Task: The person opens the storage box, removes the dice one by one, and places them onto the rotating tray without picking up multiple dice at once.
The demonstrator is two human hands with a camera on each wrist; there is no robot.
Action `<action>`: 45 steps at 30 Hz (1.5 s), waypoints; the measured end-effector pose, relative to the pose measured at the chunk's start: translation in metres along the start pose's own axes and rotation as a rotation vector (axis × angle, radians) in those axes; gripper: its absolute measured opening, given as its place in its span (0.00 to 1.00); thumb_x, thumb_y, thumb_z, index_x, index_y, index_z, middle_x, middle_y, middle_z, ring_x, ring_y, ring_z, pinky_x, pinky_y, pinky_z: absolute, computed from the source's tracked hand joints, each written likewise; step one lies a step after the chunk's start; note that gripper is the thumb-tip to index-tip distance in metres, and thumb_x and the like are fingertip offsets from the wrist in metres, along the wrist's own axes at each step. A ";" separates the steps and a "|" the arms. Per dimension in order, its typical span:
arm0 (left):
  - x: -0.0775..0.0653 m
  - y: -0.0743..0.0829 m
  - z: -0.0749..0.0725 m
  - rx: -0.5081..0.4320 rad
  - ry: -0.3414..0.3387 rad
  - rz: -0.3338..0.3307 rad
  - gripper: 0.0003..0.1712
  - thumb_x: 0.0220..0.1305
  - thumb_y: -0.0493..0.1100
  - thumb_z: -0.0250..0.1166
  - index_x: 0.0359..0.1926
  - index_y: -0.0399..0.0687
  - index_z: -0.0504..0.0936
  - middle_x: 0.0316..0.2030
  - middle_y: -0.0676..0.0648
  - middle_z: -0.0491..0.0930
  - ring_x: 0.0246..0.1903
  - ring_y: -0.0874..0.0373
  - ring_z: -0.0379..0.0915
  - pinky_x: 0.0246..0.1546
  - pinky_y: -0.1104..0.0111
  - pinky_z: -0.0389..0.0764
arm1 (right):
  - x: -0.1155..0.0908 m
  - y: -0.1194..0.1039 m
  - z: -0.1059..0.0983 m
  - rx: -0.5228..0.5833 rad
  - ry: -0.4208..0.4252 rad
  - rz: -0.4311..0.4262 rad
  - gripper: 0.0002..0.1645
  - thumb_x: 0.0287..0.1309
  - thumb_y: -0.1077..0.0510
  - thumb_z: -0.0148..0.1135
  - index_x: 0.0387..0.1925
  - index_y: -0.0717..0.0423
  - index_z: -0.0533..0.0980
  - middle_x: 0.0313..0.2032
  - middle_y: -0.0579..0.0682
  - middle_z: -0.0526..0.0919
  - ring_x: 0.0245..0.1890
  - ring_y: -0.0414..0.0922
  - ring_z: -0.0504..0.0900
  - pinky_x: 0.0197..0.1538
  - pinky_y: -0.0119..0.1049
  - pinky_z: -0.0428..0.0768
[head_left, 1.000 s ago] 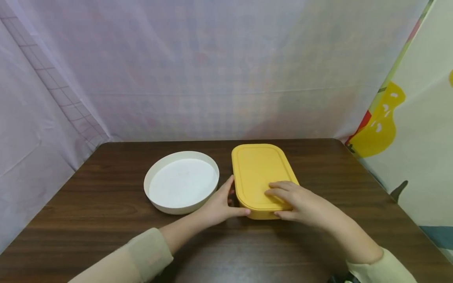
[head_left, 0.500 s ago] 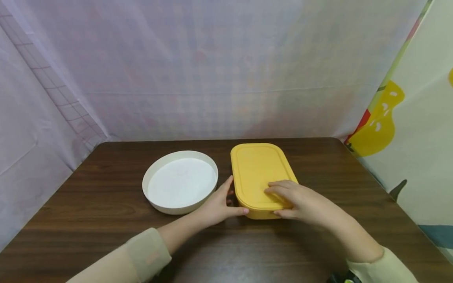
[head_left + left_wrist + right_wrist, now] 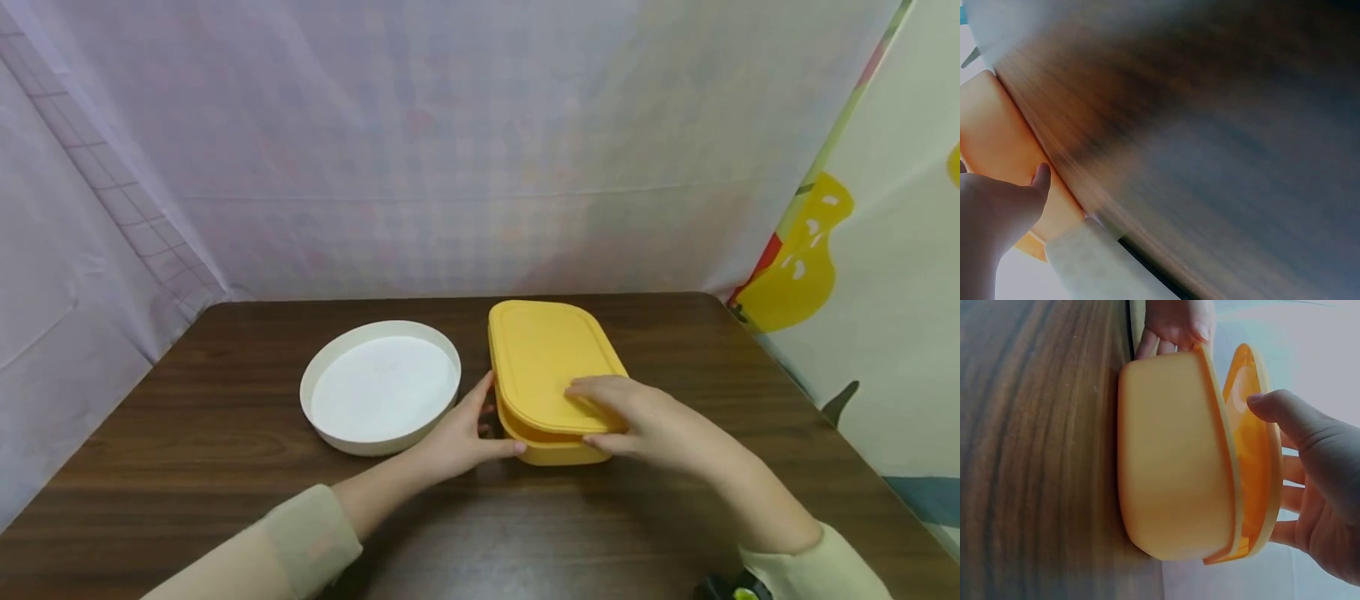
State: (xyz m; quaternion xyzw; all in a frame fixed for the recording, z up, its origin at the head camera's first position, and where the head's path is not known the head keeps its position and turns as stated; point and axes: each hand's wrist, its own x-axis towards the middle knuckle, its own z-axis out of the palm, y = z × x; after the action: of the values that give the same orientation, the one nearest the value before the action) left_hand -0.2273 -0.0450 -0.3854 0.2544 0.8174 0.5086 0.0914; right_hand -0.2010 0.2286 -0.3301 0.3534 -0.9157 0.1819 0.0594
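Fingers of the right hand (image 3: 648,421) pinch a yellow rounded-rectangular plastic lid (image 3: 551,358), near edge up, left hand (image 3: 457,443) spread, gripping the deep yellow plastic box (image 3: 558,455) at near left.

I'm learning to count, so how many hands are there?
2: the left hand at the near left corner of the yellow box, the right hand pinching its partly raised lid.

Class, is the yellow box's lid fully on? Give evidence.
Partly off: the lid tilts, its near end held up by the right hand, leaving a gap above the box.
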 end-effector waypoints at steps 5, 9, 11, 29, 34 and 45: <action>0.000 -0.001 0.001 0.003 0.001 0.007 0.59 0.54 0.50 0.73 0.76 0.48 0.43 0.72 0.42 0.50 0.62 0.46 0.63 0.53 0.60 0.72 | -0.001 -0.001 -0.004 0.002 0.027 0.003 0.31 0.53 0.54 0.71 0.59 0.52 0.73 0.57 0.47 0.76 0.57 0.47 0.73 0.55 0.48 0.72; -0.001 -0.001 0.001 0.003 0.002 0.011 0.58 0.55 0.49 0.73 0.76 0.47 0.44 0.71 0.42 0.52 0.61 0.46 0.64 0.53 0.59 0.72 | -0.001 -0.003 -0.008 0.009 0.038 0.020 0.31 0.54 0.55 0.71 0.60 0.51 0.73 0.56 0.46 0.76 0.55 0.46 0.74 0.54 0.48 0.73; -0.001 -0.002 0.000 0.003 0.003 0.016 0.58 0.55 0.49 0.72 0.75 0.46 0.44 0.71 0.41 0.52 0.61 0.45 0.64 0.53 0.59 0.72 | -0.001 -0.004 -0.010 0.014 0.040 0.034 0.31 0.55 0.56 0.70 0.60 0.51 0.72 0.57 0.46 0.76 0.56 0.47 0.74 0.54 0.49 0.73; -0.002 0.000 0.001 0.037 -0.001 0.012 0.58 0.56 0.52 0.71 0.75 0.44 0.43 0.70 0.38 0.53 0.61 0.44 0.64 0.53 0.58 0.72 | -0.008 -0.002 -0.023 -0.032 0.273 -0.111 0.37 0.50 0.66 0.71 0.62 0.51 0.70 0.51 0.50 0.81 0.43 0.44 0.82 0.38 0.39 0.81; -0.002 0.002 0.000 0.042 0.001 0.004 0.58 0.56 0.52 0.71 0.75 0.45 0.43 0.71 0.38 0.52 0.61 0.45 0.64 0.54 0.59 0.72 | -0.007 -0.003 -0.027 0.000 0.305 -0.121 0.39 0.48 0.70 0.70 0.63 0.52 0.69 0.48 0.50 0.82 0.44 0.44 0.82 0.38 0.37 0.81; -0.002 0.001 0.000 0.030 0.000 0.011 0.57 0.57 0.53 0.71 0.76 0.46 0.43 0.70 0.37 0.53 0.61 0.45 0.64 0.53 0.59 0.72 | -0.008 -0.006 -0.032 0.006 0.344 -0.133 0.46 0.47 0.74 0.68 0.68 0.52 0.64 0.55 0.52 0.78 0.47 0.47 0.81 0.39 0.34 0.81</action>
State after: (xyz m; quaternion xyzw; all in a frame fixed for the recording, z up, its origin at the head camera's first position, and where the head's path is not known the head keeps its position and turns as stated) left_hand -0.2256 -0.0453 -0.3851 0.2603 0.8236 0.4967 0.0849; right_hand -0.1922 0.2413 -0.3008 0.3768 -0.8661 0.2382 0.2261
